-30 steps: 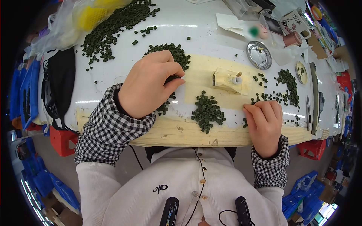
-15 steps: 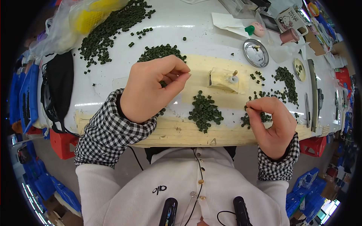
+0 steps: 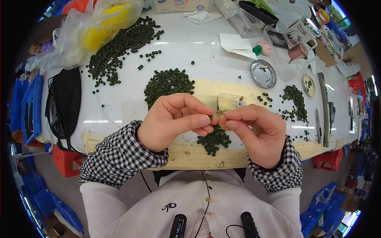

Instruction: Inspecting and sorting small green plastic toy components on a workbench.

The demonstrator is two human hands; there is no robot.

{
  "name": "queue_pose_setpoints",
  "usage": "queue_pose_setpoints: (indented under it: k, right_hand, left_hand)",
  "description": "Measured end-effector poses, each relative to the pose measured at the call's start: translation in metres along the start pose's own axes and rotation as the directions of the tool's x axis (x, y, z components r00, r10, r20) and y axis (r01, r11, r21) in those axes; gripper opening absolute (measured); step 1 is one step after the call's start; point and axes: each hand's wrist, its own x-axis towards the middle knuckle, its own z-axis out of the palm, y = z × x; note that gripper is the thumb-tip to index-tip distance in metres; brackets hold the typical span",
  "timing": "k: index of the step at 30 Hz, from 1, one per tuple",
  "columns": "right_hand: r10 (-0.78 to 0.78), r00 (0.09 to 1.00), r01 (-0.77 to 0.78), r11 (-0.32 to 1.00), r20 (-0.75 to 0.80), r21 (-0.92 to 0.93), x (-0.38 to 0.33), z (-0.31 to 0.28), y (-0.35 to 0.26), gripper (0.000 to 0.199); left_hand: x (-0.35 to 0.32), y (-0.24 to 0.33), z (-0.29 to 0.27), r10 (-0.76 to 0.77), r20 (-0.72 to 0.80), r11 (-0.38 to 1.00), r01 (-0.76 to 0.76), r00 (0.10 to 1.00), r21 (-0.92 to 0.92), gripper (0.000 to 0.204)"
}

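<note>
In the head view, the left hand (image 3: 168,123) and the right hand (image 3: 260,131) meet in front of the body, each with thumb and forefinger in a narrow pinch, their tips very near to each other; what is between them is hidden or too small, so I cannot tell if a piece is held. The small dark-green pieces are in several groups: the big pile (image 3: 168,83) behind the left hand, the near pile (image 3: 214,142) below the fingertips, the right pile (image 3: 295,103), and the far-left pile (image 3: 127,43). A few lie in the small round dish (image 3: 308,85). To judge from this, the handling is in the middle and many pieces remain, but I cannot tell which groups are finished. Lettering is visible on the white mug (image 3: 295,33), on the pale box (image 3: 180,5) at the far edge, and, upside down, on the cream top (image 3: 170,206).
</note>
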Motion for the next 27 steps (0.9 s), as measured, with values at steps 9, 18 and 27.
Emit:
queue_pose_setpoints:
  k: [9,18,27]
  right_hand:
    - [0.099,0.995,-0.095,0.989,-0.027,0.111,-0.002,0.009,0.002,0.012]
    - [0.05,0.998,-0.047,0.991,-0.022,0.122,-0.002,0.018,0.007,0.011]
    - [0.027,0.999,-0.023,0.989,-0.022,0.146,-0.001,0.019,0.006,0.014]
  left_hand:
    - [-0.004,-0.001,0.004,0.048,-0.008,0.997,-0.048,0.999,0.058,0.013]
    - [-0.006,-0.001,0.005,0.111,0.014,0.993,-0.112,0.994,0.049,0.014]
    - [-0.006,-0.001,0.006,0.155,-0.032,0.98,-0.149,0.987,0.129,0.013]
